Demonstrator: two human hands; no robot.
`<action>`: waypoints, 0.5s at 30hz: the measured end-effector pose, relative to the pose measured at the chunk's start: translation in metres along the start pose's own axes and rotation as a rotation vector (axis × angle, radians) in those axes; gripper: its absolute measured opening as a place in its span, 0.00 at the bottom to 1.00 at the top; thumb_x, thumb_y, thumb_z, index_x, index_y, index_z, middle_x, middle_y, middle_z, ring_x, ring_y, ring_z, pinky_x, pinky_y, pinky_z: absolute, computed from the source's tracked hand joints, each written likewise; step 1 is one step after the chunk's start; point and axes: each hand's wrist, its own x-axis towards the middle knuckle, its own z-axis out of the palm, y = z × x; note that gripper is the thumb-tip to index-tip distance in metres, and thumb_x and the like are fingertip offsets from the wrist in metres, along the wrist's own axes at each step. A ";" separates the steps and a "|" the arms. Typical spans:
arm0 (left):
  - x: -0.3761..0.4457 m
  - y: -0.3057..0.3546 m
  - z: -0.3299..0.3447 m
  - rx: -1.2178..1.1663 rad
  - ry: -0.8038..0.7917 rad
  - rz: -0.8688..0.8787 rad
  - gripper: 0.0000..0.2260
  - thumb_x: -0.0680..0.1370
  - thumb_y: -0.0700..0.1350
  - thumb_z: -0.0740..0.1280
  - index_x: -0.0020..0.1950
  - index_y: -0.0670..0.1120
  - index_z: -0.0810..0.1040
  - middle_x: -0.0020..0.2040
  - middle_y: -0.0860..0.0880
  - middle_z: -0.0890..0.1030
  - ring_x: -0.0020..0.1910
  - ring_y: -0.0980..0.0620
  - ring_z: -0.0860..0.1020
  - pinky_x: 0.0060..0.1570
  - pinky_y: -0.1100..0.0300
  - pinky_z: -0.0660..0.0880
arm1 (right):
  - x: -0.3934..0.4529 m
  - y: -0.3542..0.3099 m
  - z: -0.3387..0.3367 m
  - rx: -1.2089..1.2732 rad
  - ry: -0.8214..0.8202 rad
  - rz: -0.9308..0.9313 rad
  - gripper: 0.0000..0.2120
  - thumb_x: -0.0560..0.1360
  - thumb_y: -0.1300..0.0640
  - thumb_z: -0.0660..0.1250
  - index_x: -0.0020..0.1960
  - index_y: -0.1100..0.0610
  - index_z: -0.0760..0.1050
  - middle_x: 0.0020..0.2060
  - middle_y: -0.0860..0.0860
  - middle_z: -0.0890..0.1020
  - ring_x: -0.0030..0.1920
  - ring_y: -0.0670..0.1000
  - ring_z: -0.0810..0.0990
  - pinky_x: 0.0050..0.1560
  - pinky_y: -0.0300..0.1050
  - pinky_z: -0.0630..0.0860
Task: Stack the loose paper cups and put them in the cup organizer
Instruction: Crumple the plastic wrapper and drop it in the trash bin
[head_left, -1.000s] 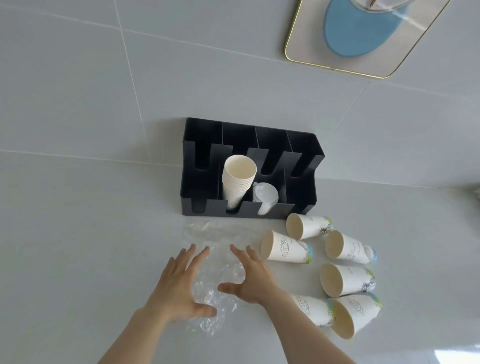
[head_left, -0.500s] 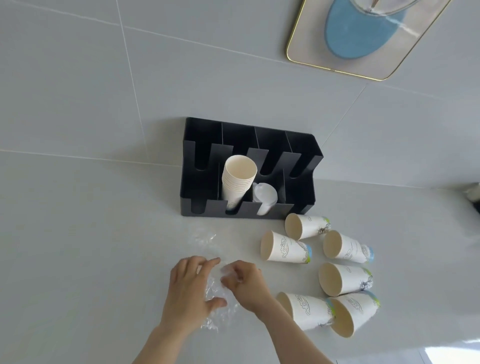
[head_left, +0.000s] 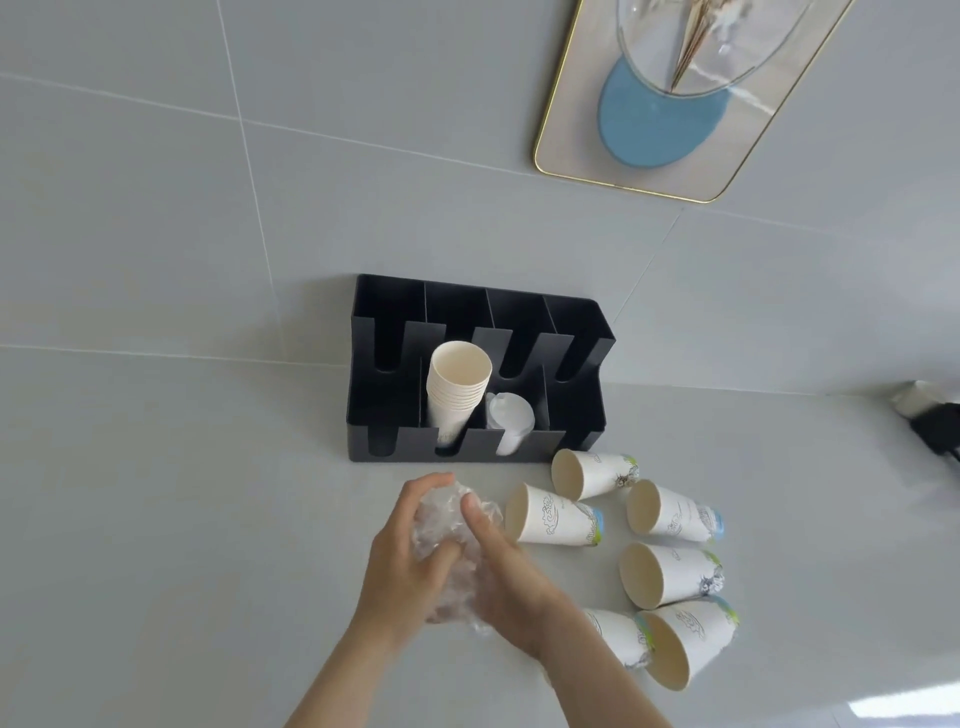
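Between both hands (head_left: 457, 561), plastic wrap (head_left: 441, 525) now balled up, previously flat.

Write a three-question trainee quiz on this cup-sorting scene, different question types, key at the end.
1. True or false: both hands are crumpling the clear plastic wrap.
2. How many loose cups lie on the counter?
3. The stack of cups in the black organizer stands: A) leftmost slot B) second slot from left C) rightmost slot.

Key:
1. True: left hand and right hand both close on it.
2. Six, all on their sides.
3. B, beside the lids.
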 end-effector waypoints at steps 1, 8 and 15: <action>-0.002 0.003 0.005 -0.003 0.037 0.018 0.20 0.73 0.45 0.69 0.61 0.63 0.73 0.56 0.65 0.78 0.58 0.58 0.77 0.56 0.62 0.77 | -0.001 -0.004 0.003 0.051 0.006 -0.011 0.32 0.77 0.32 0.67 0.73 0.52 0.74 0.66 0.57 0.82 0.66 0.63 0.81 0.66 0.66 0.75; -0.012 0.016 0.019 0.124 -0.083 0.279 0.35 0.74 0.68 0.64 0.77 0.61 0.58 0.81 0.62 0.54 0.79 0.60 0.58 0.69 0.61 0.63 | -0.014 -0.044 0.016 0.060 0.327 -0.137 0.14 0.83 0.49 0.66 0.58 0.60 0.80 0.41 0.54 0.86 0.45 0.54 0.87 0.46 0.49 0.82; -0.008 0.051 0.028 0.056 0.337 0.297 0.12 0.76 0.62 0.62 0.53 0.56 0.73 0.50 0.58 0.81 0.51 0.58 0.81 0.46 0.61 0.77 | -0.039 -0.057 0.029 0.239 0.078 -0.095 0.16 0.83 0.53 0.58 0.44 0.57 0.79 0.36 0.50 0.82 0.38 0.48 0.83 0.39 0.40 0.77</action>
